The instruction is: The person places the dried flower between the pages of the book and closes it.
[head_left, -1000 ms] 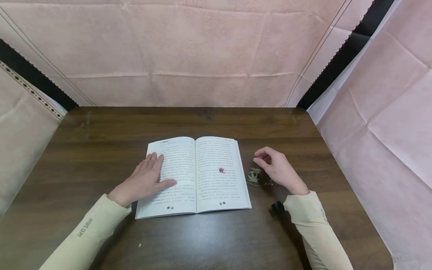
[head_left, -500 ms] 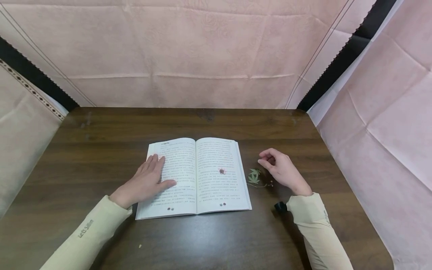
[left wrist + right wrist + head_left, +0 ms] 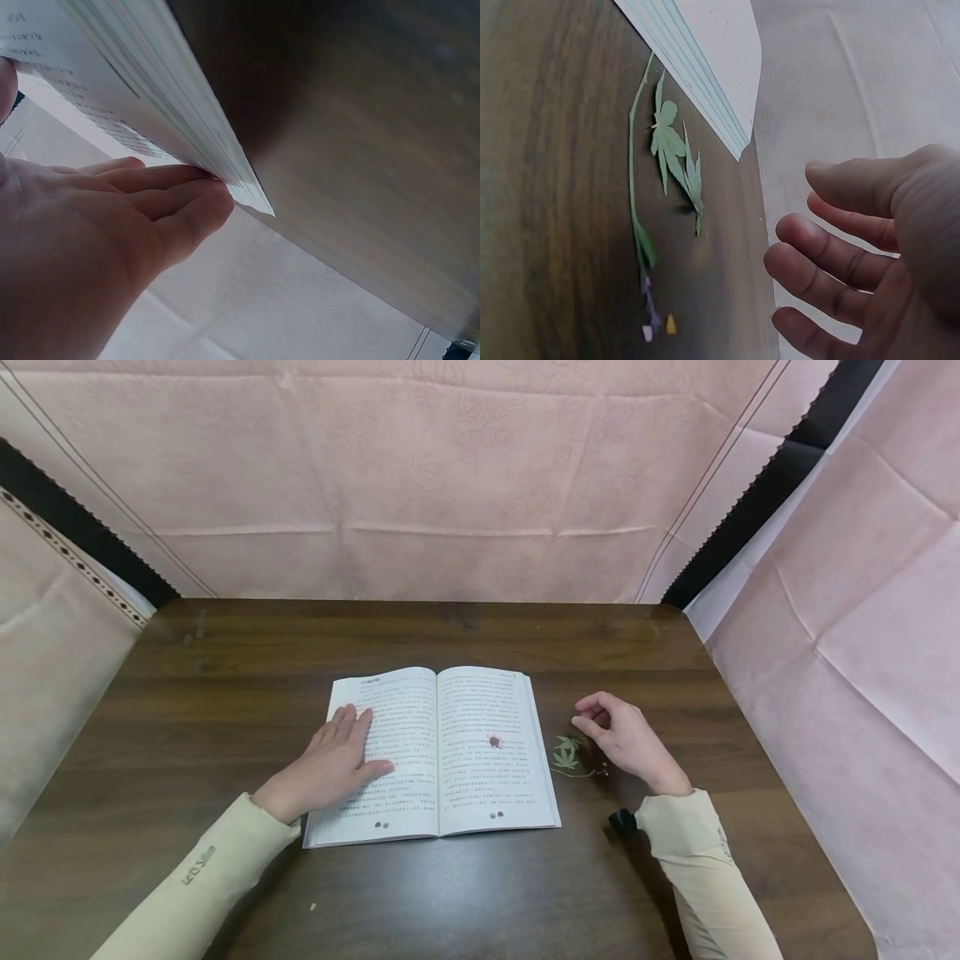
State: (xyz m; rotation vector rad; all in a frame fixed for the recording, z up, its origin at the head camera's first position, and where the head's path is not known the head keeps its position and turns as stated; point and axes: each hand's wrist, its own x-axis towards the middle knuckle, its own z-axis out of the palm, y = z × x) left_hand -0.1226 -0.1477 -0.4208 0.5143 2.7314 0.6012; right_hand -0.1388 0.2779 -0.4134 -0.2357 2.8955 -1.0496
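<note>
An open book (image 3: 472, 777) lies on the table with two printed pages facing up. My left hand (image 3: 326, 768) rests on its left page with straight fingers, the thumb spread toward the middle. In the left wrist view, the fingers (image 3: 180, 202) lie at the edge of the page stack. A small dark and pink flower (image 3: 495, 741) lies on the right page. My right hand (image 3: 630, 743) hovers right of the book, fingers loosely curled, holding nothing. Near it lie green leaves (image 3: 566, 752) and a thin stem (image 3: 632, 165) with a few small purple blossoms (image 3: 651, 307).
The brown wooden table (image 3: 450, 902) reaches pink cloth (image 3: 480, 485) hung at the back and sides. A small yellow petal (image 3: 671, 324) lies beside the blossoms. A pale speck (image 3: 312, 907) sits in front of the book. A black object (image 3: 622, 820) shows at the right cuff.
My right hand has drawn slightly to the right, away from the leaves, then held nearly still. The left hand keeps its place on the page.
</note>
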